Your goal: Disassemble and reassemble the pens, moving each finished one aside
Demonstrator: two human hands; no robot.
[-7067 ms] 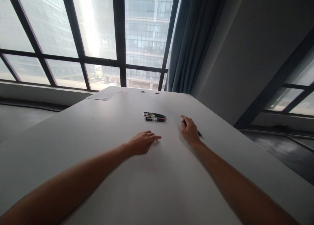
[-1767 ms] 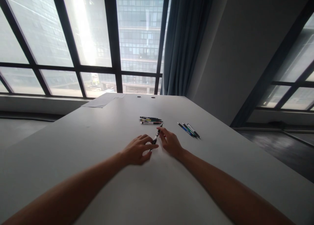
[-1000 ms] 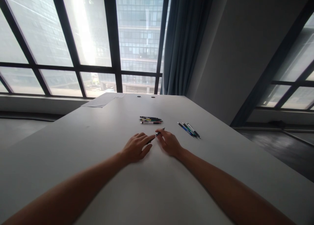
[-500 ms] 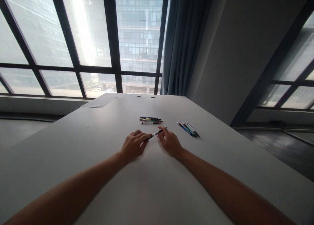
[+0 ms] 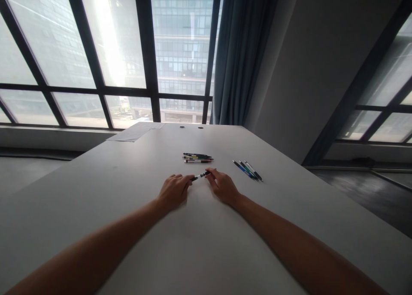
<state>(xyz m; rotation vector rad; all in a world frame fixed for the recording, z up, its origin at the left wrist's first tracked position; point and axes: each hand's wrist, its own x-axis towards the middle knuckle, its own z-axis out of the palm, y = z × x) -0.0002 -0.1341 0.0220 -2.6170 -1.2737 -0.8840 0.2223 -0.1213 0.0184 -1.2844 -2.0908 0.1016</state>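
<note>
A black pen with a clear, whitish middle (image 5: pixel 200 176) is held just above the white table (image 5: pixel 206 243), slanting up to the right. My left hand (image 5: pixel 175 190) pinches its lower left end between thumb and fingers. The fingertips of my right hand (image 5: pixel 223 186) close on its upper right end, with the thumb side below. Beyond my hands lies a row of several pens (image 5: pixel 197 158), side by side. To the right of my right hand a second group of pens (image 5: pixel 247 170), blue, green and black-and-white, rests at a slant.
Sheets of paper (image 5: pixel 128 134) lie at the table's far left edge. Two dark round holes (image 5: pixel 191 127) are set near the far edge. Behind the table hang a blue curtain (image 5: pixel 236 59) and large framed windows (image 5: pixel 111 41); a grey wall stands on the right.
My left hand has shifted slightly left along the pen, and more of its middle shows between my hands. My right hand has stayed nearly in place. The other pens have not moved.
</note>
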